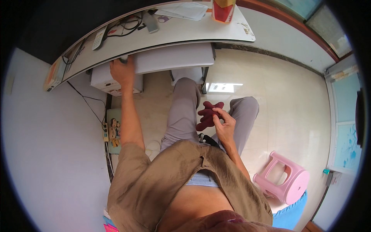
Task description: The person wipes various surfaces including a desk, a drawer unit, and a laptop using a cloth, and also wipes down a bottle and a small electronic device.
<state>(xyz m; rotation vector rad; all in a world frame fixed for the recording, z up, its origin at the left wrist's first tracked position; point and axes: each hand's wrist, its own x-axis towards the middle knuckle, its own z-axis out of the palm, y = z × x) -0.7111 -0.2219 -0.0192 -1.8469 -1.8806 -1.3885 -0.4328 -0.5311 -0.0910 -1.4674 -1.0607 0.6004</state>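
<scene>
My right hand (226, 123) pinches a dark maroon, stuffed fabric piece (207, 116) with several rounded lobes, held above the gap between my knees. Thumb and forefinger grip its right side. My left hand (123, 72) reaches forward to the left end of the white pull-out tray (174, 59) under the desk top. A small white and dark green object (124, 59) shows between its thumb and fingers, partly hidden and too small to name. The desk's front edge runs just beyond those fingertips.
On the white desk (188, 32) lie a remote control (99, 37), black cables (127, 27), papers (182, 11) and a red-and-yellow container (223, 11). A white cabinet (116, 81) stands under the tray. Pink plastic stool (297, 185) at right. A power strip (105, 132) is by the left wall.
</scene>
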